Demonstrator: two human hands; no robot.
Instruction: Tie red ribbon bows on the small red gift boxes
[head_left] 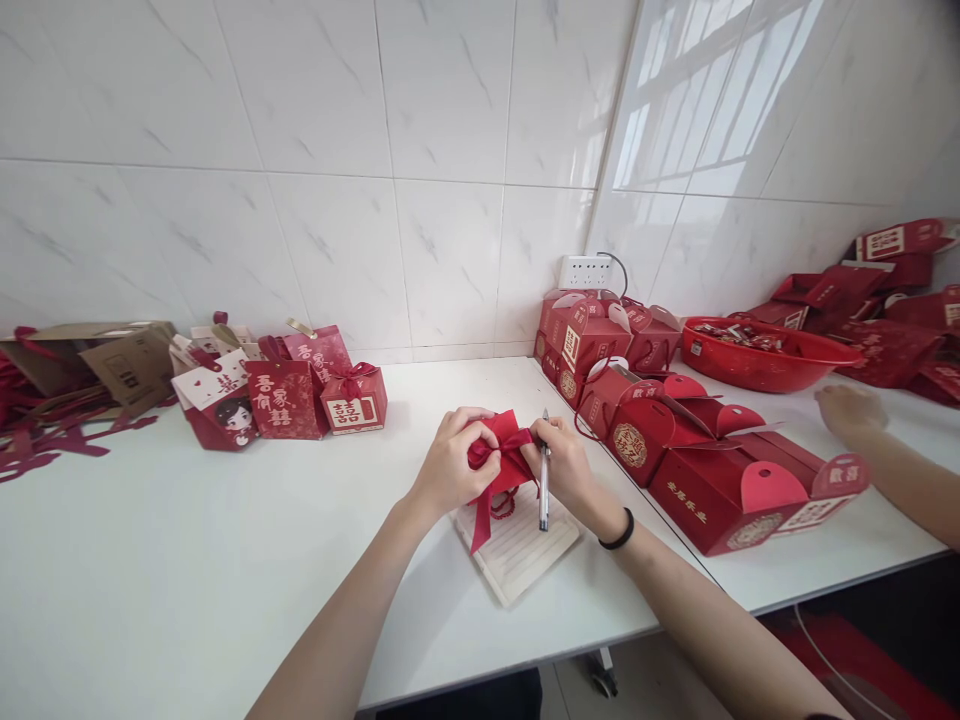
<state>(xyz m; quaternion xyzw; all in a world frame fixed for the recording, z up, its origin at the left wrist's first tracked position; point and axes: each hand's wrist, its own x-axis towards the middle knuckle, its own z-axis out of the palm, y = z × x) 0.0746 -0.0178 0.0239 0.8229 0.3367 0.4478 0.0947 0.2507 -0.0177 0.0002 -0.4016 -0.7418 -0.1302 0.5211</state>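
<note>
A small red box point(504, 424) tied with a dark red ribbon point(482, 520) is held above a lined notepad point(517, 560). The fingers of my left hand point(456, 465) pinch the bow on its left side. My right hand point(564, 462) grips the other side of the ribbon and also holds a pen point(544, 490), which points down over the pad. One ribbon tail hangs toward the paper, beside a red cord loop point(503, 503). A black band circles my right wrist.
Small finished boxes point(355, 400) and brown bags point(131, 365) stand at the left. Larger red boxes point(720, 490) line the right, near a red basin point(765, 360) of wrapped items. Another person's hand point(851, 412) rests at the far right. A power strip point(586, 271) is by the wall.
</note>
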